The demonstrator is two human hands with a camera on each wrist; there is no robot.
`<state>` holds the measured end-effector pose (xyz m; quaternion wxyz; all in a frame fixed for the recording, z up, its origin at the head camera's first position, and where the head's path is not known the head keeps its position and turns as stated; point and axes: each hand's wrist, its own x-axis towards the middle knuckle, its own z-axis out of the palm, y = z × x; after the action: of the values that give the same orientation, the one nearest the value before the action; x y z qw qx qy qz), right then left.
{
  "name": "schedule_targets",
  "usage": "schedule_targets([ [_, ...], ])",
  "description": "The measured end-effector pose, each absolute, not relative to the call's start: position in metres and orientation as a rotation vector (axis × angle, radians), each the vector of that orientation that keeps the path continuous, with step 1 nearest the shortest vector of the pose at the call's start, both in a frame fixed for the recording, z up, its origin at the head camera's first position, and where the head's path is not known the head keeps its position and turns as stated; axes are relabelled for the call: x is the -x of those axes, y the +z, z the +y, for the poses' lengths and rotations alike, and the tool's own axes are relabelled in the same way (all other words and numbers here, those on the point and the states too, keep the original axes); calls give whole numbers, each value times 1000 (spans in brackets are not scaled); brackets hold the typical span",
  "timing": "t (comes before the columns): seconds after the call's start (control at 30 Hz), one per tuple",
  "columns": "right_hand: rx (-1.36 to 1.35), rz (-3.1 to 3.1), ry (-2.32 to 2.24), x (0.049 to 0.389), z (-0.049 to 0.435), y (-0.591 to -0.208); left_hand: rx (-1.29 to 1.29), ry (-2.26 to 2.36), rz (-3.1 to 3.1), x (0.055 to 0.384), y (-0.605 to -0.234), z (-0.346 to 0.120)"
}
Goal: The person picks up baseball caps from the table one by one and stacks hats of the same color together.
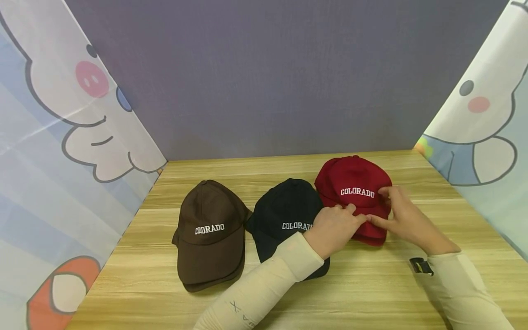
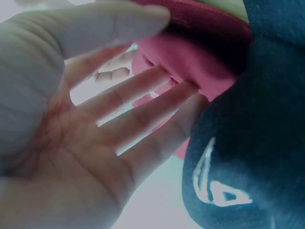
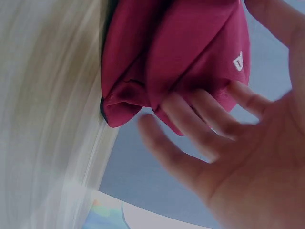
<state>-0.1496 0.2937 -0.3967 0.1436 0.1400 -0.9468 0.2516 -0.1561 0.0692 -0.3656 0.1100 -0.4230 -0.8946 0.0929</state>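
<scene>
A red baseball cap (image 1: 354, 176) with white COLORADO lettering lies at the right of the row, a second red brim edge showing beneath its brim. My left hand (image 1: 335, 228) reaches across the black cap (image 1: 284, 206); its fairly straight fingers touch the red cap near the brim, thumb apart in the left wrist view. At the red cap's right side is my right hand (image 1: 406, 220), fingers spread and loosely bent. The right wrist view has those fingertips against or just beside the red fabric (image 3: 190, 47); exact contact is hard to tell.
A brown cap (image 1: 212, 215), also with a doubled brim, lies left of the black one on the wood-grain table (image 1: 140, 275). A grey backdrop (image 1: 264, 82) stands behind, with cartoon-printed panels (image 1: 33, 151) at both sides.
</scene>
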Motion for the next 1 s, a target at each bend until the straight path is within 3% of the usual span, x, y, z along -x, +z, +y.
schedule_targets([
  [0.27,-390,-2929,811,150,295,-399,1301,220,-2727,161,-365,66],
  [0.47,-415,-2862,607,146,291,-396,1352,206,-2761,163,-364,63],
  [0.77,-658,-2667,496,142,271,-401,1420,183,-2829,166,-362,62],
  [1.0,-578,-2828,561,140,269,-396,1416,90,-2873,167,-341,50],
])
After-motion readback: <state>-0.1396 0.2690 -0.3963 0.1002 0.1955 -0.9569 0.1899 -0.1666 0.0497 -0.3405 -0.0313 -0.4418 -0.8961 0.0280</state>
